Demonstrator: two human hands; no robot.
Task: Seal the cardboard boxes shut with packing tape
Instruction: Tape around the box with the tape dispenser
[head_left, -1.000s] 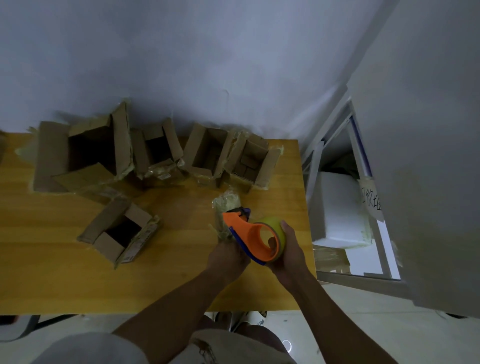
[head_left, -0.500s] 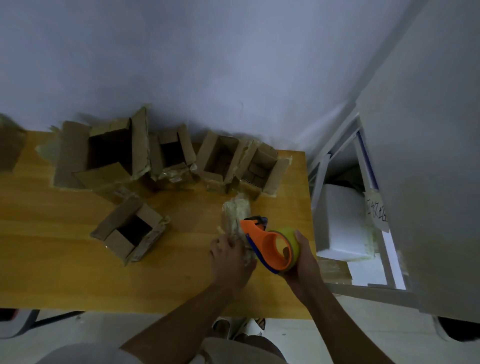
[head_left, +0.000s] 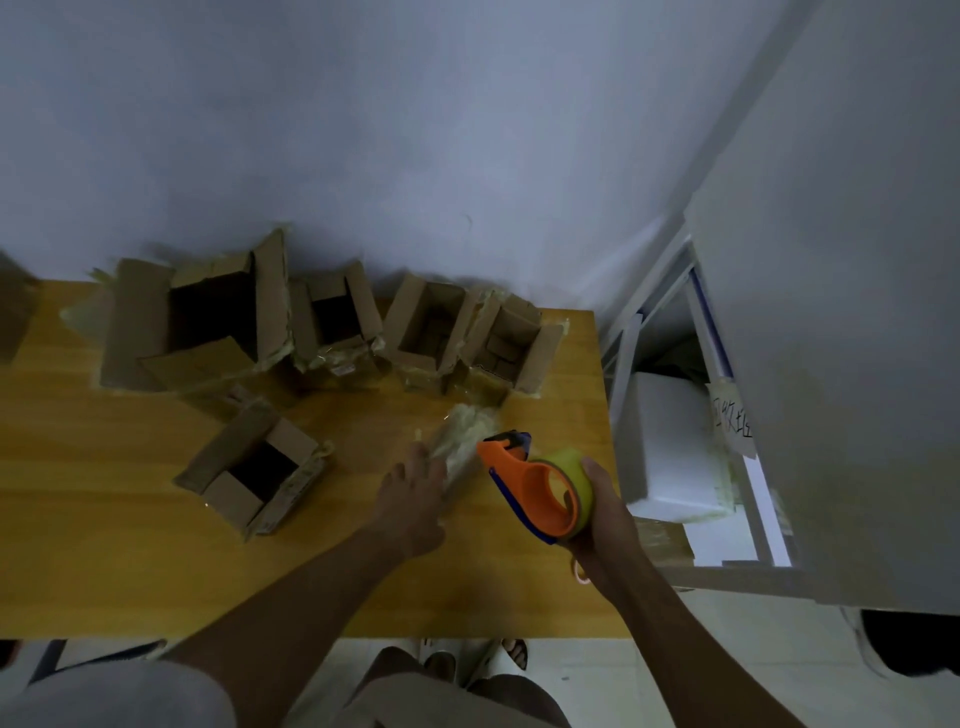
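My right hand (head_left: 602, 514) grips an orange tape dispenser (head_left: 530, 483) with a yellow-green roll of packing tape, held just above the wooden table (head_left: 104, 561). Left of it lies a small tape-covered box (head_left: 465, 441), and my left hand (head_left: 413, 493) rests on its near end with fingers stretched forward. The dispenser's front tip sits at the small box's right side. Several open cardboard boxes stand along the wall, among them a large one (head_left: 197, 322) at the left and a smaller one (head_left: 506, 348) at the right. Another open box (head_left: 254, 467) lies nearer to me, left of my hands.
The table's right edge runs close to my right hand. Beyond it stands a white shelf frame (head_left: 675, 332) with a white foam block (head_left: 670, 447) inside and a grey panel to the right. My legs and sandals show below the table's front edge.
The view has tilted down and come closer. My left hand has slid forward along the small taped box and its fingers have straightened. The dispenser has stayed at the box's right side.
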